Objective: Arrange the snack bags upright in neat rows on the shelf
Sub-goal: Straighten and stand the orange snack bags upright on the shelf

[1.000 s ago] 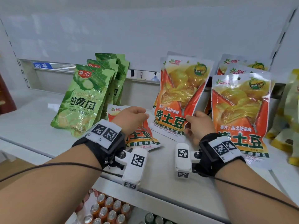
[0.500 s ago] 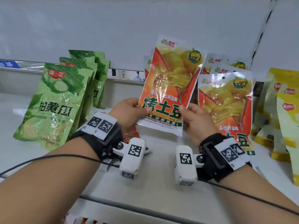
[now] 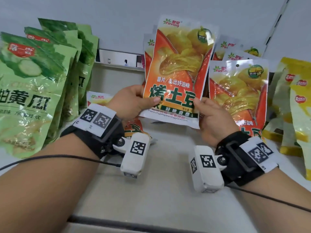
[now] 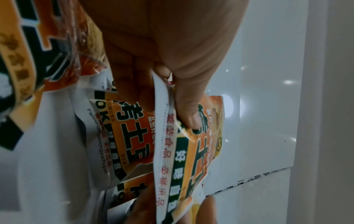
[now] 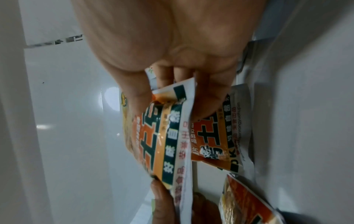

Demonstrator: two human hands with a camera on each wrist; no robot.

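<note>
An orange potato-chip bag (image 3: 178, 69) is held upright above the white shelf (image 3: 168, 190), in front of more orange bags at the back. My left hand (image 3: 134, 101) pinches its lower left corner, thumb on the front (image 4: 189, 119). My right hand (image 3: 208, 113) pinches its lower right corner (image 5: 162, 97). Another orange bag (image 3: 133, 128) lies flat on the shelf under my left wrist. A row of orange bags (image 3: 239, 91) stands to the right.
Green cucumber-snack bags (image 3: 32, 91) lean in a row at the left. Yellow bags (image 3: 296, 105) stand at the right edge. The white back panel (image 3: 117, 22) rises behind everything. The shelf's front edge (image 3: 134, 224) runs below my forearms.
Both hands have lifted the orange bag off the shelf and brought it more upright and closer to me; the left hand moved off the flat bag to grip it.
</note>
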